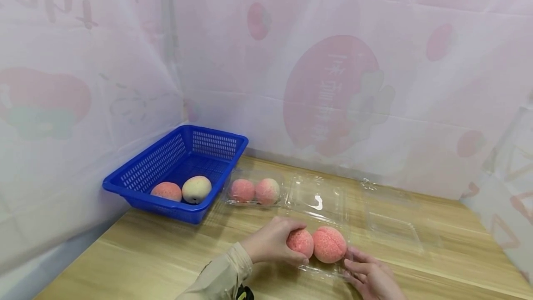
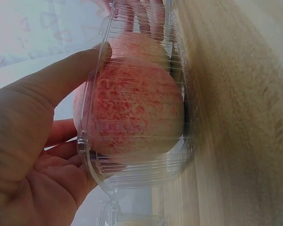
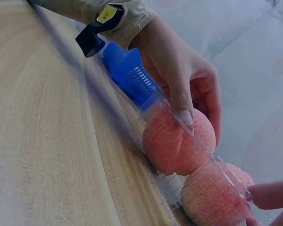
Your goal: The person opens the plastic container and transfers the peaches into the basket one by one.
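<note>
My left hand [image 1: 270, 243] grips a pink peach [image 1: 300, 242] that sits in a clear plastic clamshell box [image 2: 146, 179]. Beside it in the same box, touching it, is a second pink peach [image 1: 329, 244]. The box's open lid [image 1: 314, 198] lies back on the far side. At the box's right end, my right hand [image 1: 370, 273] holds the wall between thumb and fingers. In the left wrist view, the left thumb [image 2: 80, 70] reaches over the rim to the near peach, and the ends of some fingers are hidden behind it.
A blue basket [image 1: 239, 147] with two peaches stands at the left. Next to it, another clear box [image 1: 226, 193] contains two peaches. An open clear box [image 1: 391, 226] lies at the right on the wooden table [image 1: 166, 253]. Printed cloth [image 1: 233, 68] hangs behind.
</note>
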`<control>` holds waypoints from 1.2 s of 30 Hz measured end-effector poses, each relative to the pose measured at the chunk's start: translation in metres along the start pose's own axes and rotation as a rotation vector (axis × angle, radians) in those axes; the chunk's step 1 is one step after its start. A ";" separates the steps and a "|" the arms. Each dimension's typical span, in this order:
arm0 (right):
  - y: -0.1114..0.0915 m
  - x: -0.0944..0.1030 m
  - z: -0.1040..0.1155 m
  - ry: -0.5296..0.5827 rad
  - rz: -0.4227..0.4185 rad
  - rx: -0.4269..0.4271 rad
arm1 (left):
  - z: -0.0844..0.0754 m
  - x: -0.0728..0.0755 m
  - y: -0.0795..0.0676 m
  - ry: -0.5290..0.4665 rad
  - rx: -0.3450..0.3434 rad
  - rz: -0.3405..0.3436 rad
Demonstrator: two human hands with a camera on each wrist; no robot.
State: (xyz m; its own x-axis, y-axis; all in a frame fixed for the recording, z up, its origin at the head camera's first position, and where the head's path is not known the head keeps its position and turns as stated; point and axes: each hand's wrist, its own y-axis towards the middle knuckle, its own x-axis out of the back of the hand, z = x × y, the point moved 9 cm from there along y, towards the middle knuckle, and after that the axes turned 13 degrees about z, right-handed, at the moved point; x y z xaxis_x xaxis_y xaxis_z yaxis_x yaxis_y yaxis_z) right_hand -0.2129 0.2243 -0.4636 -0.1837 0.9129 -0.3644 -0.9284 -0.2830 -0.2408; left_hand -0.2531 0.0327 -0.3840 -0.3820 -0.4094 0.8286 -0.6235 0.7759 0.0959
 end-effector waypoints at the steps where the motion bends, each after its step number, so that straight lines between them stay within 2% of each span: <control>1: 0.000 -0.001 0.000 -0.001 0.005 0.001 | 0.000 0.000 0.000 -0.002 0.004 0.001; 17: -0.001 0.001 -0.002 0.028 0.018 -0.008 | -0.005 -0.001 0.005 0.057 -0.012 0.009; 24: -0.002 0.000 -0.001 0.036 0.014 -0.004 | -0.005 -0.003 0.004 0.034 -0.012 0.007; 32: -0.002 -0.003 -0.001 0.025 0.053 -0.003 | -0.002 -0.004 0.003 -0.006 0.007 0.005; 36: -0.002 -0.002 -0.002 0.017 0.064 -0.005 | -0.004 -0.003 0.002 -0.004 -0.013 -0.008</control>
State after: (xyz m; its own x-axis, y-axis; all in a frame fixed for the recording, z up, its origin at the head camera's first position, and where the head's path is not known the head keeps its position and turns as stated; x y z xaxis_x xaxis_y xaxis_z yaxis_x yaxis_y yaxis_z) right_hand -0.2099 0.2227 -0.4643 -0.2372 0.8877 -0.3947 -0.9134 -0.3422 -0.2206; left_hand -0.2504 0.0374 -0.3841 -0.3798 -0.4172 0.8256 -0.6179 0.7786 0.1092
